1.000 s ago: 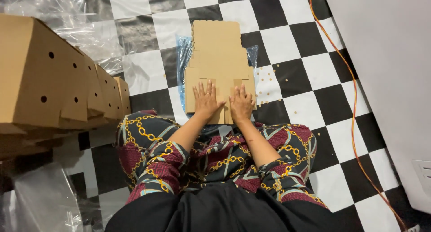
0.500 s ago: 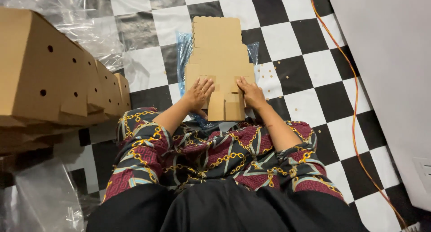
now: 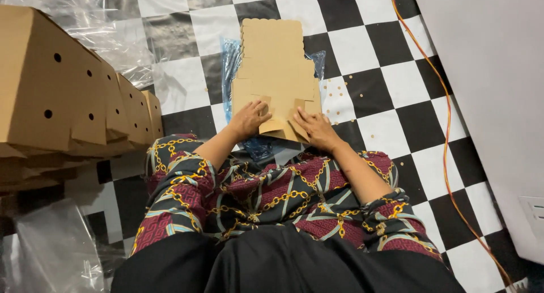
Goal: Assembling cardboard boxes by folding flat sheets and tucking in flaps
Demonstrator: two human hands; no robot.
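Observation:
A flat brown die-cut cardboard blank (image 3: 276, 66) with a scalloped far edge lies on the checkered floor in front of my knees, on top of a blue plastic sheet (image 3: 231, 60). My left hand (image 3: 248, 119) grips the near left flap of the blank and lifts it. My right hand (image 3: 315, 128) holds the near right flap, also raised off the floor. Both flaps are bent up toward each other at the blank's near end.
A stack of folded brown cardboard boxes with round holes (image 3: 62, 100) stands at the left. Crumpled clear plastic (image 3: 107, 21) lies behind it and at the lower left. An orange cable (image 3: 447, 117) runs along a white panel (image 3: 493, 89) at the right. Small cardboard dots (image 3: 345, 97) are scattered on the floor.
My hands have moved apart from the middle of the blank's near end and have lifted the two near flaps off the floor.

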